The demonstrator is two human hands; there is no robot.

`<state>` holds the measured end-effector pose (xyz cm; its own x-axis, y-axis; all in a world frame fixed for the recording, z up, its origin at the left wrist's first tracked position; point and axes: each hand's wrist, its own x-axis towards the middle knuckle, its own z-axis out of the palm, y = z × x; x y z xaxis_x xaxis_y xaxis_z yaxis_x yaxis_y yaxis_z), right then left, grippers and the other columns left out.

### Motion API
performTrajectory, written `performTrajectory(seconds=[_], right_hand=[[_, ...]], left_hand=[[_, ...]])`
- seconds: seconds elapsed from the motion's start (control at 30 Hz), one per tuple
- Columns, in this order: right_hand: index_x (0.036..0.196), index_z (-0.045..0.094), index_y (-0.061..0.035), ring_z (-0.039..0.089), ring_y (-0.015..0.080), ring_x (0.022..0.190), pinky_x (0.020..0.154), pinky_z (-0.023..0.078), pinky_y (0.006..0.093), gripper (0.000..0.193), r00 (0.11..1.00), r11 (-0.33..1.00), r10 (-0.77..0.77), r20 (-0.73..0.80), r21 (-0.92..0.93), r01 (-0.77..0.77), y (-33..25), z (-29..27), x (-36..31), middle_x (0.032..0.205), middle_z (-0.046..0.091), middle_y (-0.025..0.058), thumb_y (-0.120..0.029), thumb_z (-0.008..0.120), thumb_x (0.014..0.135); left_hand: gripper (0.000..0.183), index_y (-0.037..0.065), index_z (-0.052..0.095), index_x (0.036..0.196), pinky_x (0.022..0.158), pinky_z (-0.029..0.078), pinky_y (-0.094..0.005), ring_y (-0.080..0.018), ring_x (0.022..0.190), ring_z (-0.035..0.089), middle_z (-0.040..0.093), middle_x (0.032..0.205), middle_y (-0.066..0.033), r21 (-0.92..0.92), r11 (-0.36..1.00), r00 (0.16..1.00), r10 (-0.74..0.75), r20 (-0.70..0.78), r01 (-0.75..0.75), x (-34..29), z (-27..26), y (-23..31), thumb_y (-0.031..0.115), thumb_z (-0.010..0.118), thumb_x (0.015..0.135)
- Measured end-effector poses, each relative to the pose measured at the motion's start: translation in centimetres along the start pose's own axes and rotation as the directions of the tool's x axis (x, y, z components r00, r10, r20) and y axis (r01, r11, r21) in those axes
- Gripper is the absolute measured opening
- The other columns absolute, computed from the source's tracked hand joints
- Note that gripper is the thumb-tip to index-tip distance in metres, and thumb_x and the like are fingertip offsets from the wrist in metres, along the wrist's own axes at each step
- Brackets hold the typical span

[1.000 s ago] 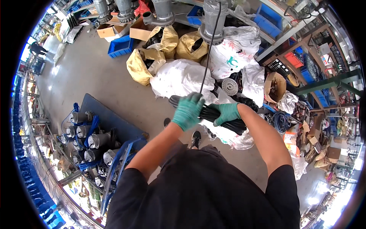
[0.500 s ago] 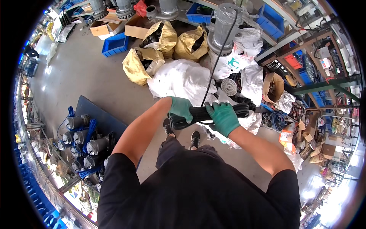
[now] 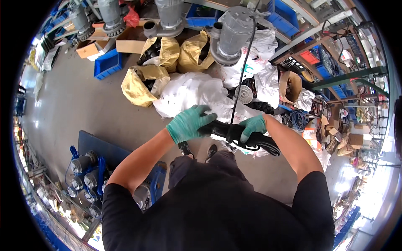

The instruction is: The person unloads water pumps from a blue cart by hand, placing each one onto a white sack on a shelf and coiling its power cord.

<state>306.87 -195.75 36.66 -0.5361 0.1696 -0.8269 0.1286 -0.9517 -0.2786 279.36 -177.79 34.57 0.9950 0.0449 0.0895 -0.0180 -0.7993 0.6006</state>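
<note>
Head view, right hand [image 3: 253, 126] grasping black cable [image 3: 221, 129], left hand [image 3: 188, 124] grip unclear, floor [image 3: 92, 104] open past cart [image 3: 100, 145] edge

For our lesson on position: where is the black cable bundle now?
In the head view, the black cable bundle is just right of centre, in the right hand, with the left hand at its left end and white sacks beyond.

The head-worn fisheye view looks steeply down over the wearer's torso [image 3: 217, 205] to the floor [image 3: 75, 104]. The hands [image 3: 189, 124] [image 3: 253, 126] are near, around mid-view.
</note>
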Motion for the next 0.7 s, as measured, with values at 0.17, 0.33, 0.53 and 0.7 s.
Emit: performTrajectory(seconds=[0.17,0.33,0.53,0.7], right_hand=[[0.133,0.059,-0.0025,0.068,0.0283,0.108,0.096,0.052,0.0394,0.071,0.882,0.692,-0.309,-0.354,-0.72,-0.046,-5.5,3.8,-3.8,0.114,0.071,0.0171,-0.045,0.081,0.081],[0.147,0.049,-0.0105,0.069,0.0316,0.1,0.087,0.053,0.0464,0.082,0.472,0.171,-0.772,-0.426,-0.854,-0.491,-3.1,3.0,-3.4,0.111,0.067,0.0142,-0.041,0.082,0.078],[0.112,0.073,-0.0084,0.071,0.0344,0.1,0.092,0.054,0.0448,0.055,0.738,0.411,-0.567,-0.366,-0.902,-0.131,-6.1,-3.7,-4.5,0.105,0.076,0.0162,-0.039,0.082,0.067],[0.117,0.074,-0.0067,0.07,0.0211,0.092,0.087,0.055,0.0384,0.054,0.949,0.73,-0.245,-0.2,-0.682,0.045,-8.0,-8.9,-6.4,0.103,0.075,0.0069,-0.038,0.086,0.076]], left_hand=[[0.057,0.012,0.066,0.13,0.088,0.055,-0.0395,-0.0261,0.097,0.069,0.072,0.113,-0.0095,-0.512,0.787,0.929,-0.205,0.309,0.344,2.9,-1.8,-2.7,0.034,0.086,0.081],[0.037,0.014,0.07,0.105,0.054,0.05,-0.0277,-0.0155,0.059,0.062,0.065,0.072,-0.0008,-0.584,-0.07,0.549,-0.266,0.792,0.809,5.4,-2.4,-7.2,0.049,0.071,0.095],[0.066,0.005,0.055,0.134,0.071,0.058,-0.0352,-0.0213,0.085,0.07,0.07,0.099,-0.0101,-0.761,0.15,0.705,-0.519,0.483,0.632,7.3,-4.9,-4.1,0.058,0.064,0.097],[0.104,0.005,0.039,0.152,0.105,0.048,-0.0356,-0.0266,0.121,0.059,0.052,0.138,-0.013,-0.367,0.916,0.957,-0.237,-0.165,0.163,5.7,-3.9,-3.4,0.03,0.097,0.069]])
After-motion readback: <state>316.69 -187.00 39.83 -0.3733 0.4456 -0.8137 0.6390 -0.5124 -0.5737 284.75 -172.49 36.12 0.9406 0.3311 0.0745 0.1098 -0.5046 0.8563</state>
